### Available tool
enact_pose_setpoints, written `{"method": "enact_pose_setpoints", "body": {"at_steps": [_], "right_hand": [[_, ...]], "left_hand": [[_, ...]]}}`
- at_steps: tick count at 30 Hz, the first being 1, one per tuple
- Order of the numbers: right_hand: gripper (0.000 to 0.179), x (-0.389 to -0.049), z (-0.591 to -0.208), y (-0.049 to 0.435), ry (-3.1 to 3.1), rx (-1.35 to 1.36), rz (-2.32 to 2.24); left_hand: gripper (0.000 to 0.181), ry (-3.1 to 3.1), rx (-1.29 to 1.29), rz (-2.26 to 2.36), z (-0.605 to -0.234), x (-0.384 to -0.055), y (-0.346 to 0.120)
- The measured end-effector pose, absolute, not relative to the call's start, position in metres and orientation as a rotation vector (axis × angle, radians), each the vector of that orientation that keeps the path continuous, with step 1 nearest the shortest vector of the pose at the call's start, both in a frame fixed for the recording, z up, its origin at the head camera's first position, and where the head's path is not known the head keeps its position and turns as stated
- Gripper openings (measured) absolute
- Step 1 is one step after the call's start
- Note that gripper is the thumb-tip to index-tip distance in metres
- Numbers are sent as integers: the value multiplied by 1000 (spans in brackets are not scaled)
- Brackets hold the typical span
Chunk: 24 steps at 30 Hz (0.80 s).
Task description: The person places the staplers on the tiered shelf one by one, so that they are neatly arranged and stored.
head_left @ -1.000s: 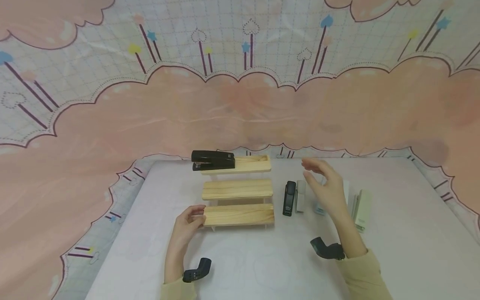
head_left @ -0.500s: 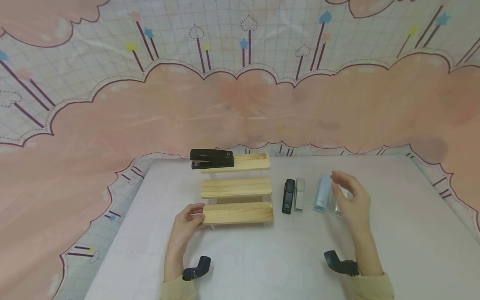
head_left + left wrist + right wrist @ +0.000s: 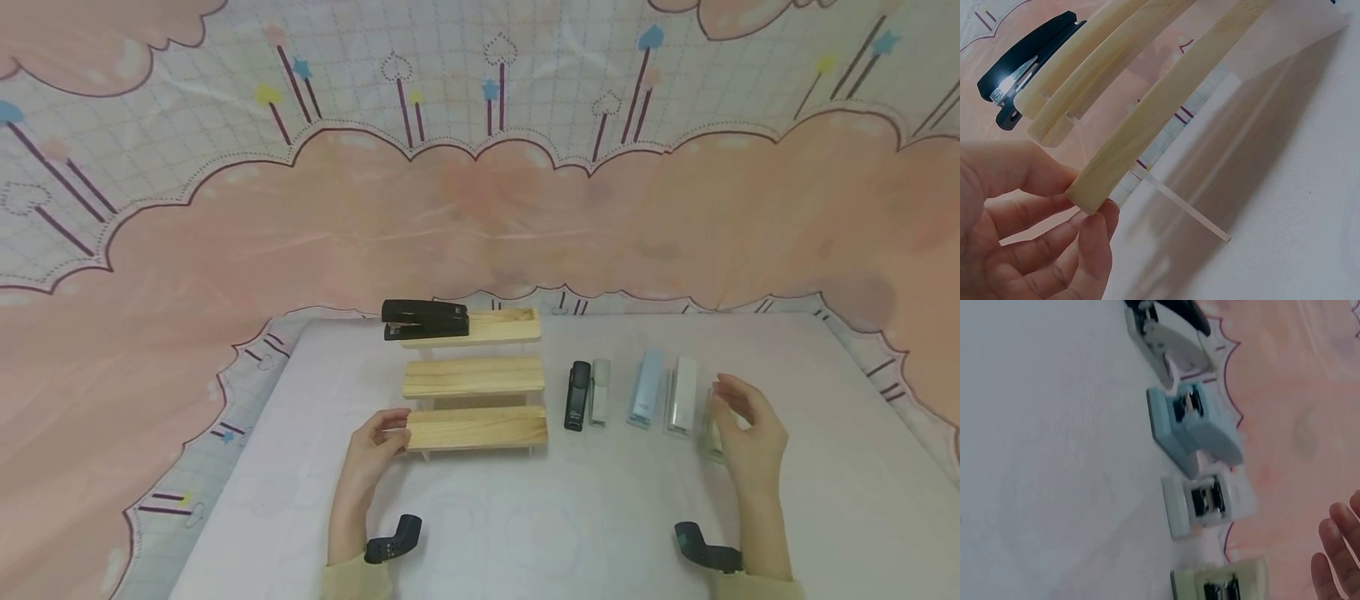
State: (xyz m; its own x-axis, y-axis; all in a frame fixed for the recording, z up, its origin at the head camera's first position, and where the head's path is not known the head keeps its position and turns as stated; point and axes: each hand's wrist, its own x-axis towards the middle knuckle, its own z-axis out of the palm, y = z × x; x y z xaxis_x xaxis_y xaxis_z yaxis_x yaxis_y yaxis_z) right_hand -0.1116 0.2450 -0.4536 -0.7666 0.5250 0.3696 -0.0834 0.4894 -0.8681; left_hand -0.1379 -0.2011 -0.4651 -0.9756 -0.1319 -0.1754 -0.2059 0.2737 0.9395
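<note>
My left hand (image 3: 375, 446) pinches the left end of the lowest board of a three-step wooden display rack (image 3: 476, 429). In the left wrist view, thumb and fingers close on the end of that board (image 3: 1147, 131), whose clear leg reaches the table. Over a pale green stapler (image 3: 1250, 578) hovers my right hand (image 3: 757, 437), partly covering it in the head view. Its fingers (image 3: 1338, 540) look extended in the right wrist view, with nothing held. Left of it stand a white stapler (image 3: 682, 396) and a light blue stapler (image 3: 646, 390).
A large black stapler (image 3: 424, 319) lies on the left of the rack's top step, its end jutting past the board. Right of the rack stand a small black stapler (image 3: 577, 396) and a small whitish one (image 3: 599, 392). A patterned cloth (image 3: 480, 217) hangs behind the white table (image 3: 525, 533).
My right hand has moved right past the blue and white staplers, uncovering them, and now overlaps the green one. The left hand keeps its pinch on the rack.
</note>
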Motion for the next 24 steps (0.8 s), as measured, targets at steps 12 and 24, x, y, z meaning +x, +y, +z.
{"method": "enact_pose_setpoints", "body": {"at_steps": [12, 24], "right_hand": [[45, -106, -469, 266, -2217, -654, 1340], [65, -108, -478, 278, -2428, -654, 1396]], "left_hand": [[37, 2476, -345, 1784, -464, -135, -199], [38, 2476, -333, 1781, -462, -137, -200]]}}
